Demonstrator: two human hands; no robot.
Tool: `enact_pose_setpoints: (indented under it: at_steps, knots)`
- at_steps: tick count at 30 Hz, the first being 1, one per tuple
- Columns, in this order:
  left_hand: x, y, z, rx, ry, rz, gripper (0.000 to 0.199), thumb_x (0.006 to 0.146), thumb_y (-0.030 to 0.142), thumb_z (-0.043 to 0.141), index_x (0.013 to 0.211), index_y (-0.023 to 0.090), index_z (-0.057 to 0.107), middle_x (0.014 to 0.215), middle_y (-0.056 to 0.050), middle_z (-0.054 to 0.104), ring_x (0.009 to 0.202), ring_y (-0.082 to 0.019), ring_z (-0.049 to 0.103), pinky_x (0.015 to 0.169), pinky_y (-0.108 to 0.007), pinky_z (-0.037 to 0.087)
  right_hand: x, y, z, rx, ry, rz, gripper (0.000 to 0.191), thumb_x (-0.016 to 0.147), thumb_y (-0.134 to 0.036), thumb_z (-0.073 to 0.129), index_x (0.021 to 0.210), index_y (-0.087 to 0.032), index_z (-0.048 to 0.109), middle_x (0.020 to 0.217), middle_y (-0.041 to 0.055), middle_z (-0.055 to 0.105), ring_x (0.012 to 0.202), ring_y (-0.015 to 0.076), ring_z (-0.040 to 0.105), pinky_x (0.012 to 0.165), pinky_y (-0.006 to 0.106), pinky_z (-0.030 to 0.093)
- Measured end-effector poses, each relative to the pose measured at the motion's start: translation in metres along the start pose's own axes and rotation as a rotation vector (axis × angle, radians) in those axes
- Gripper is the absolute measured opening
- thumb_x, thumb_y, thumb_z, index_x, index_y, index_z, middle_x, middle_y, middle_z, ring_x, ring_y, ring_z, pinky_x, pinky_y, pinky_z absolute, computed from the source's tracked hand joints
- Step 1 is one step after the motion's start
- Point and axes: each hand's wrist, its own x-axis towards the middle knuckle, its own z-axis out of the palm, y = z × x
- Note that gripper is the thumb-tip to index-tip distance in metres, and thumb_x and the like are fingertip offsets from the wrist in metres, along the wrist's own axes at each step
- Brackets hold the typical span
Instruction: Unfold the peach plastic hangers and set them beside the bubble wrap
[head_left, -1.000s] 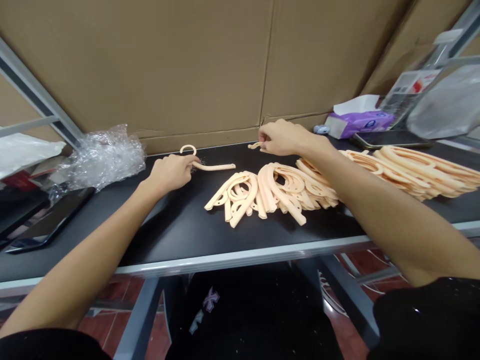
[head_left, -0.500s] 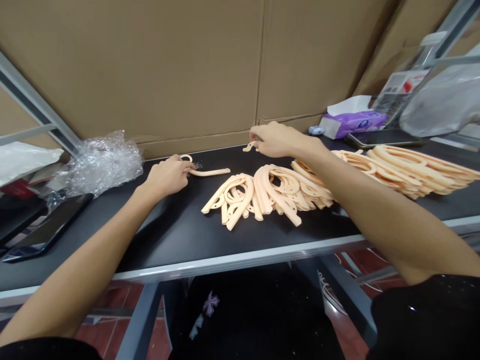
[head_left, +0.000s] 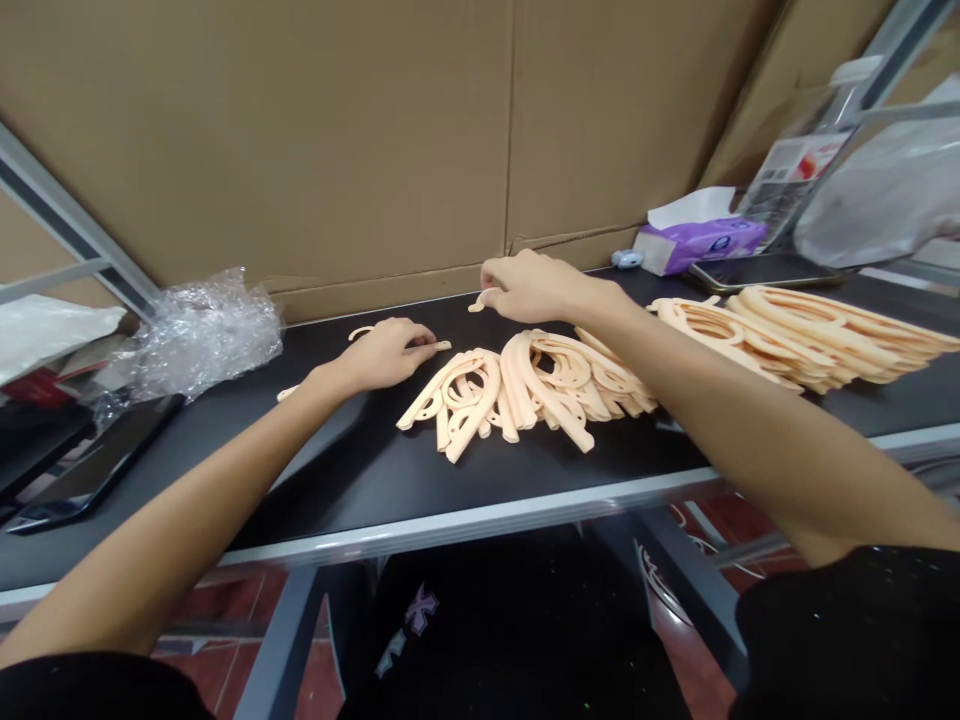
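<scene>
A cream plastic hanger (head_left: 444, 346) lies on the black table under my left hand (head_left: 386, 352). Thumb and fingers pinch its right arm near the tip; my hand and forearm cover most of the rest, with a curved piece and the left end showing. Higher up to the right, my right hand (head_left: 536, 285) is closed on a small curved cream piece (head_left: 476, 303), of which only the end sticks out. Just in front of both hands lies a pile of cream folding hangers (head_left: 525, 385), overlapping one another.
At the right is a larger stack of hangers (head_left: 832, 340), with a purple tissue pack (head_left: 701, 245) and a phone (head_left: 765, 272) behind. Crumpled clear plastic (head_left: 206, 325) and a dark flat device (head_left: 97, 465) lie left. A cardboard wall (head_left: 337, 150) closes off the back.
My left hand has slid right along the hanger, from its middle to near the right tip. The right hand stays nearly in place, still holding the small curved piece.
</scene>
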Motion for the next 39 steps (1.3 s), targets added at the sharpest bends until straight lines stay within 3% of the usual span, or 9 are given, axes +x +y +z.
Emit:
enact_pose_setpoints:
  at_steps: [5, 12, 18, 22, 30, 39]
  knots:
    - [0.006, 0.006, 0.01, -0.095, 0.033, -0.048, 0.025, 0.099, 0.035, 0.061, 0.103, 0.018, 0.078, 0.103, -0.009, 0.081, 0.091, -0.022, 0.074, 0.083, -0.033, 0.057, -0.001, -0.006, 0.001, 0.042, 0.001, -0.03, 0.034, 0.097, -0.034, 0.055, 0.119, -0.021, 0.078, 0.116, 0.0161, 0.077, 0.11, 0.0337, 0.07, 0.091, 0.047, 0.051]
    - [-0.005, 0.012, 0.012, -0.109, 0.098, -0.108, 0.016, 0.094, 0.026, 0.065, 0.096, 0.021, 0.08, 0.102, -0.008, 0.082, 0.092, -0.024, 0.074, 0.085, -0.036, 0.057, 0.002, -0.01, 0.009, 0.131, -0.079, -0.175, 0.03, 0.097, -0.028, 0.056, 0.114, -0.021, 0.08, 0.111, 0.012, 0.079, 0.101, 0.0269, 0.071, 0.082, 0.037, 0.05]
    - [-0.009, 0.019, 0.015, -0.172, 0.159, -0.14, 0.019, 0.09, 0.02, 0.066, 0.095, 0.021, 0.085, 0.101, -0.007, 0.084, 0.091, -0.024, 0.076, 0.089, -0.036, 0.058, 0.006, -0.015, 0.021, 0.06, -0.094, -0.243, 0.031, 0.098, -0.026, 0.053, 0.112, -0.021, 0.08, 0.114, 0.0121, 0.08, 0.105, 0.0291, 0.07, 0.095, 0.043, 0.047]
    - [-0.009, 0.024, 0.018, -0.221, 0.184, -0.108, 0.02, 0.089, 0.024, 0.067, 0.095, 0.019, 0.086, 0.098, -0.007, 0.085, 0.088, -0.023, 0.077, 0.082, -0.033, 0.057, 0.006, -0.022, 0.023, 0.023, -0.141, -0.243, 0.032, 0.1, -0.025, 0.051, 0.114, -0.02, 0.08, 0.113, 0.0109, 0.081, 0.111, 0.0298, 0.069, 0.107, 0.049, 0.04]
    - [-0.007, 0.026, 0.022, -0.266, 0.199, -0.103, 0.02, 0.087, 0.023, 0.068, 0.09, 0.016, 0.086, 0.091, -0.009, 0.084, 0.081, -0.023, 0.077, 0.074, -0.031, 0.054, 0.01, -0.016, 0.026, 0.064, -0.142, -0.238, 0.032, 0.098, -0.026, 0.054, 0.115, -0.022, 0.082, 0.111, 0.0092, 0.081, 0.112, 0.0297, 0.068, 0.111, 0.051, 0.037]
    - [-0.005, 0.024, 0.022, -0.271, 0.187, -0.099, 0.019, 0.088, 0.022, 0.069, 0.09, 0.014, 0.086, 0.09, -0.009, 0.084, 0.08, -0.023, 0.076, 0.075, -0.032, 0.052, 0.01, -0.015, 0.026, 0.094, -0.161, -0.224, 0.031, 0.097, -0.025, 0.056, 0.111, -0.023, 0.083, 0.109, 0.0087, 0.081, 0.112, 0.0295, 0.069, 0.113, 0.053, 0.037]
